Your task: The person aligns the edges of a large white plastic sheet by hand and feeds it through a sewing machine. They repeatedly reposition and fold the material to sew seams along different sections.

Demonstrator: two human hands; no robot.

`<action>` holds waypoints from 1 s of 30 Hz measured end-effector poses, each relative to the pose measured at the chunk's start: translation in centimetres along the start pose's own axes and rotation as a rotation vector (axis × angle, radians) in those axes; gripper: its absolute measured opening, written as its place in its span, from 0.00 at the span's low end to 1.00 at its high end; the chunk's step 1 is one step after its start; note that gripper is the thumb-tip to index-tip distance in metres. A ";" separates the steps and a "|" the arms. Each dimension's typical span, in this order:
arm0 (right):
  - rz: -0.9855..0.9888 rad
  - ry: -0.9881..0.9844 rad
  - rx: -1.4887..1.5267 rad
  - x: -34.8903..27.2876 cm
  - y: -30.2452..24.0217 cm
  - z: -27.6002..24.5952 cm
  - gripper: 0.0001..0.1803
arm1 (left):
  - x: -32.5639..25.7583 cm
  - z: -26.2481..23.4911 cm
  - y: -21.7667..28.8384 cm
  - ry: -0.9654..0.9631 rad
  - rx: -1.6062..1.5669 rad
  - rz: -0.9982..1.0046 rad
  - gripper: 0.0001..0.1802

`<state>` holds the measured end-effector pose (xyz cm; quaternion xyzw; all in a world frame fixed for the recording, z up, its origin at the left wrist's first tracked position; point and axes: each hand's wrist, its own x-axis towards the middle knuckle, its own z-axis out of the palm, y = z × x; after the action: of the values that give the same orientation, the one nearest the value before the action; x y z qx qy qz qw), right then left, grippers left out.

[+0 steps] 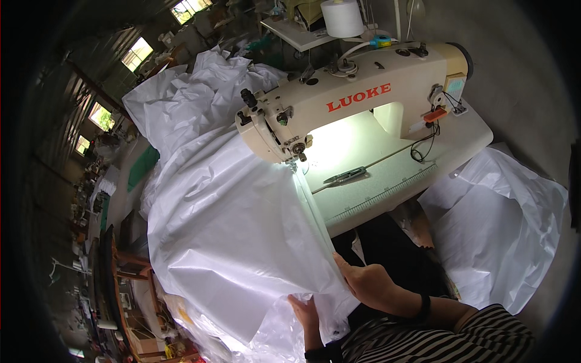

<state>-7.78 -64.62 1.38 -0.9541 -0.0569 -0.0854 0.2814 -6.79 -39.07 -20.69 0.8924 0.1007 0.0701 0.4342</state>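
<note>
A large sheet of shiny white plastic-like fabric (236, 242) spreads over the left of the sewing table and hangs down to my lap. Its right edge runs straight up to the needle area of a cream sewing machine (357, 94). My right hand (369, 283) is closed on that edge near the table's front, the thumb side up. Lower and to the left, my left hand (304, 311) grips a fold of the same sheet, its fingers partly hidden by the material. Thread snips (346, 175) lie on the machine bed, right of the needle.
A measuring scale (384, 196) runs along the table's front edge. More white sheeting (496, 224) hangs at the right, and a crumpled heap (206, 91) lies behind on the left. A white thread cone (342, 18) stands at the back. A wooden frame (130, 284) stands at left.
</note>
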 end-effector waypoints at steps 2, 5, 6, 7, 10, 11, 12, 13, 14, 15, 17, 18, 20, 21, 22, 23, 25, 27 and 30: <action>0.001 -0.027 0.004 0.0 0.1 0.1 0.33 | 0.5 1.6 -1.3 -0.310 0.238 0.045 0.18; 0.039 -0.011 0.006 -0.3 0.9 -0.4 0.34 | 0.9 3.6 -2.3 -0.203 0.152 -0.077 0.22; 0.037 0.013 -0.027 -0.4 1.2 -0.7 0.34 | 0.9 3.4 -2.3 -0.189 0.157 -0.004 0.21; 0.057 0.009 -0.085 -0.6 1.3 -0.8 0.34 | 1.0 2.8 -2.1 -0.217 0.127 -0.007 0.21; 0.046 -0.018 -0.107 -0.6 1.2 -0.7 0.34 | 0.9 -2.8 0.4 0.266 -0.750 -0.192 0.21; 0.009 -0.063 -0.134 -0.4 0.8 -0.4 0.34 | 1.4 -5.6 1.8 0.412 -1.202 -0.276 0.23; -0.030 -0.041 -0.088 0.1 0.4 0.1 0.33 | 1.6 -8.1 3.5 0.409 -1.089 -0.159 0.25; -0.062 -0.074 -0.037 0.6 0.0 0.5 0.32 | 2.0 -10.9 5.5 0.404 -1.026 -0.018 0.26; -0.061 -0.032 -0.082 1.2 -0.3 1.0 0.27 | 2.7 -13.0 7.6 0.414 -0.857 0.068 0.26; -0.063 -0.020 -0.080 1.9 -0.6 1.3 0.27 | 4.0 -14.5 9.8 0.440 -0.714 0.084 0.27; 0.066 -0.003 -0.239 3.7 -0.7 1.7 0.25 | 7.0 -15.9 14.2 0.339 -0.447 0.337 0.27; 0.065 0.054 -0.270 4.7 -0.5 1.7 0.23 | 8.5 -15.9 16.1 0.300 -0.300 0.407 0.27; 0.073 0.062 -0.275 6.9 -0.1 1.7 0.17 | 11.1 -14.8 18.7 0.225 0.004 0.533 0.27; 0.069 0.119 -0.327 7.9 0.1 1.7 0.12 | 12.0 -14.1 19.4 0.202 0.131 0.568 0.27; 0.095 -0.074 -0.373 9.2 0.5 1.6 0.04 | 12.8 -13.5 19.5 0.188 0.239 0.597 0.27; 0.100 -0.056 -0.380 10.3 0.8 1.6 0.04 | 13.5 -12.9 19.3 0.182 0.331 0.621 0.27; 0.081 0.041 -0.376 12.2 1.5 1.8 0.04 | 14.1 -12.5 18.2 0.210 0.491 0.670 0.28; 0.081 0.016 -0.425 13.8 2.0 2.2 0.04 | 13.7 -12.8 17.2 0.271 0.612 0.741 0.28; 0.105 -0.045 -0.522 15.1 2.3 2.8 0.06 | 10.9 -13.9 18.0 0.410 0.693 0.729 0.28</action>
<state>7.72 -64.07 0.80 -0.9977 0.0103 -0.0611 0.0284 2.99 -36.71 2.43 0.9285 -0.1153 0.3513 0.0337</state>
